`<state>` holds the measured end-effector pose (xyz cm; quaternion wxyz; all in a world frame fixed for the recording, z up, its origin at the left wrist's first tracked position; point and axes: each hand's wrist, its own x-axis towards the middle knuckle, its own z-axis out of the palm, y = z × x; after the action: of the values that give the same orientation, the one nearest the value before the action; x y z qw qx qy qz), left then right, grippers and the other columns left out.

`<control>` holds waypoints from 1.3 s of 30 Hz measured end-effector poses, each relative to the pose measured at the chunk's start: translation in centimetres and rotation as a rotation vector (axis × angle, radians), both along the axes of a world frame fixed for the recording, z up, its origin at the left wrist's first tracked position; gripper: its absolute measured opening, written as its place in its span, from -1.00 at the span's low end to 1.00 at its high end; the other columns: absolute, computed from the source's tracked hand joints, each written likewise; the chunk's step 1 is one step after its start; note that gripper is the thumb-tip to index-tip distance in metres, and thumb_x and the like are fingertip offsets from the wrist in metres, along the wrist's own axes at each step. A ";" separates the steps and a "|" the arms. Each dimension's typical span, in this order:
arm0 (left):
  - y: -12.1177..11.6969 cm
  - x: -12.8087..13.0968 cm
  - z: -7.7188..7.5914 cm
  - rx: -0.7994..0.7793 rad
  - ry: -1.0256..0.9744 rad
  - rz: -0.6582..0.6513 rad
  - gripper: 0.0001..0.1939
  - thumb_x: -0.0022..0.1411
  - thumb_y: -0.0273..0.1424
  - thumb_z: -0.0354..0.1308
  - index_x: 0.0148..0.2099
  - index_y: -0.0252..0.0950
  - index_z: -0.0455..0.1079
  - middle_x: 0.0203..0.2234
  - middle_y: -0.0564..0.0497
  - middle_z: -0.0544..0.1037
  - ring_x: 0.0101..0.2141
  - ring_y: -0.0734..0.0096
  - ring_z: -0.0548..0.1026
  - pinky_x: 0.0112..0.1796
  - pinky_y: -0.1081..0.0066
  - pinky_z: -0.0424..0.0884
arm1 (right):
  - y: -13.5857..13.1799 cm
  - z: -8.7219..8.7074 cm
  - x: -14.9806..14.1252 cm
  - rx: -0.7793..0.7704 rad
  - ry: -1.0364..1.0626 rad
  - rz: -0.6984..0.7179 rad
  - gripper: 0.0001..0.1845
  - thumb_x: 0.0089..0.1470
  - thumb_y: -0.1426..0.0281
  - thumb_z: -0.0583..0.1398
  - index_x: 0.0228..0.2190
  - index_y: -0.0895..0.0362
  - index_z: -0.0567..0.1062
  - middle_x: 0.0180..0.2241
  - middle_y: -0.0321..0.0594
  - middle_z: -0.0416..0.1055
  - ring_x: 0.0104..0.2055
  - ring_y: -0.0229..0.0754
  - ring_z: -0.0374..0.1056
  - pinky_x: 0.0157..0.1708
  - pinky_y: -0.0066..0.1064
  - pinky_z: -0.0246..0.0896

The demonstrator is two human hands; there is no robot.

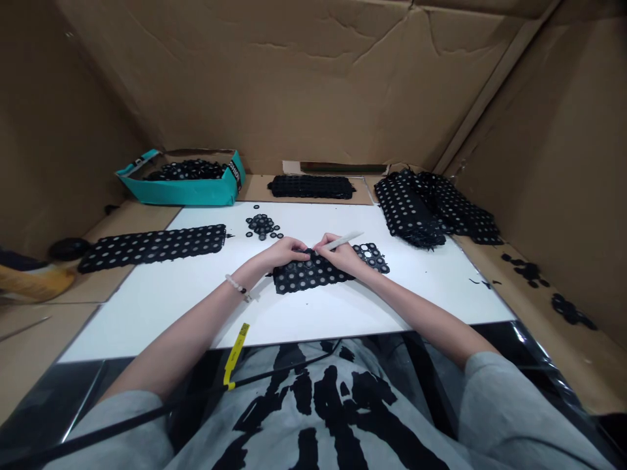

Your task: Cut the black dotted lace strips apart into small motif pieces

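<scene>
A black rubber sheet (313, 274) dotted with grey round pieces lies at the middle of the white board (161, 294). My left hand (284, 251) rests on the sheet's upper left edge, its fingers curled and pressing down on it. My right hand (340, 254) sits on the sheet's upper right part, closed round a thin white stick-like tool (343, 241) whose tip points at the sheet near my left fingertips. The right end of the sheet (375, 254) shows empty round holes.
A small heap of black rings (263, 226) lies behind the hands. A long dotted strip (154, 247) lies at the left, a teal box (183, 179) with black pieces at back left, a black stack (311, 187) at back middle, piled dotted sheets (431, 205) at right. Cardboard walls surround the board.
</scene>
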<state>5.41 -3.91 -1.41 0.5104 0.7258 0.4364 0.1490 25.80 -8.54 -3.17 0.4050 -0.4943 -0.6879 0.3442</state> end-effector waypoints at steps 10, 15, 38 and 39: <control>0.3 -0.7 1.4 0.077 0.125 -0.157 -0.56 -0.05 -0.03 0.28 -0.24 -0.26 0.48 -0.38 0.06 0.53 -0.32 0.31 0.40 -0.30 0.42 0.22 | -0.4 0.6 -0.3 0.048 -0.014 0.001 -0.83 0.02 0.28 0.15 -0.52 0.08 0.32 -0.50 -0.36 0.34 -0.38 -0.23 0.28 -0.32 -0.41 0.11; -0.3 0.0 1.2 0.254 0.286 -0.171 -0.61 -0.11 -0.04 0.29 -0.40 -0.27 0.45 -0.54 0.09 0.46 -0.42 0.32 0.35 -0.38 0.41 0.16 | -0.4 0.9 0.4 -0.076 0.019 0.035 -0.85 -0.04 0.29 0.18 -0.53 0.10 0.37 -0.47 -0.33 0.41 -0.36 -0.22 0.31 -0.30 -0.40 0.15; 0.6 -1.7 1.2 0.200 0.160 -0.134 -0.59 -0.03 -0.06 0.26 -0.25 -0.26 0.51 -0.34 0.02 0.58 -0.29 0.25 0.44 -0.27 0.40 0.24 | 0.1 1.6 0.9 -0.108 -0.033 0.074 -0.86 -0.08 0.32 0.21 -0.56 0.10 0.38 -0.41 -0.27 0.48 -0.29 -0.18 0.37 -0.20 -0.34 0.19; 0.6 -1.9 1.0 0.221 0.150 -0.118 -0.59 -0.02 -0.06 0.25 -0.24 -0.27 0.51 -0.34 0.01 0.58 -0.29 0.25 0.45 -0.26 0.40 0.25 | 0.3 1.8 0.8 -0.123 0.015 0.098 -0.86 -0.09 0.32 0.22 -0.56 0.11 0.39 -0.35 -0.24 0.50 -0.23 -0.16 0.39 -0.15 -0.33 0.19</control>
<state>3.49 -3.33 -0.43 0.4013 0.8112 0.4106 0.1111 26.61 -8.26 -1.38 0.3614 -0.4815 -0.6858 0.4089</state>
